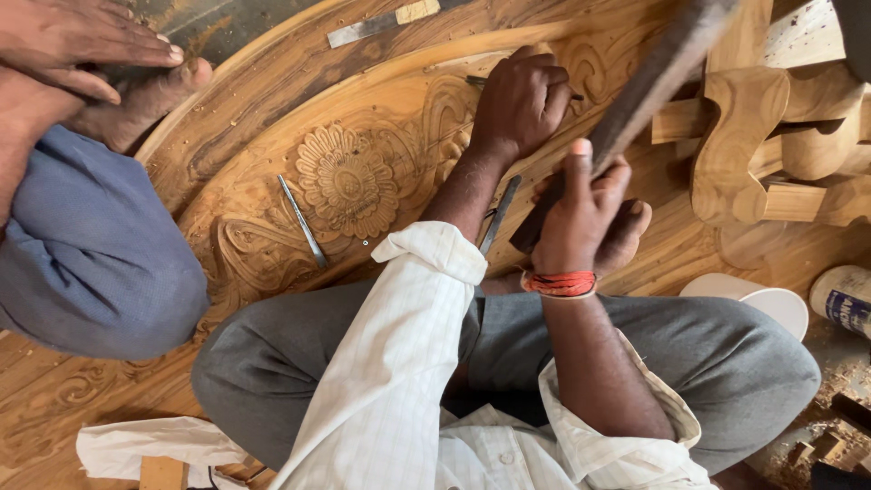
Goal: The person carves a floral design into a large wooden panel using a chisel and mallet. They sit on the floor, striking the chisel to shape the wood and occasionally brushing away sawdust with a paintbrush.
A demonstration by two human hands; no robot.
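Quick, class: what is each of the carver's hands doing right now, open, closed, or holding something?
Left hand: closed around a thin chisel set against the carved wooden panel.
Right hand: closed around the mallet handle, raised above the panel.

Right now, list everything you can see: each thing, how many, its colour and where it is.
carved panel: one, golden brown, under the hands
carved flower: one, same wood, panel centre
loose chisels: two, grey, on the panel by the left forearm
metal strip: one, grey, top edge
carved wooden pieces: several, tan, right
white containers: two, lower right
co-worker: one, blue trousers, left
chisel: one, dark, in the left hand
mallet: one, dark wood, raised in the right hand
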